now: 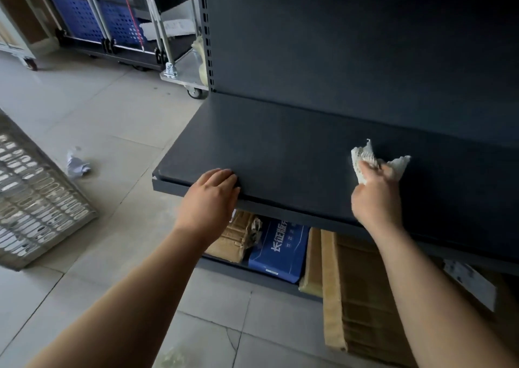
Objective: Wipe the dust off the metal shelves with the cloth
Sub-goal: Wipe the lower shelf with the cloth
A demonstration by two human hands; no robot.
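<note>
A dark grey metal shelf (280, 143) juts out from a dark back panel (337, 44). My right hand (375, 199) grips a white textured cloth (362, 160) and presses it on the shelf top, right of the middle. My left hand (210, 199) rests on the shelf's front edge near its left corner, fingers curled over the lip, with nothing in it.
Under the shelf lie cardboard boxes (359, 289) and a blue printed box (280, 249). A perforated metal crate (36, 199) stands at the left, crumpled paper (77, 165) lies on the tiled floor, and wheeled carts (118, 25) with blue crates stand behind.
</note>
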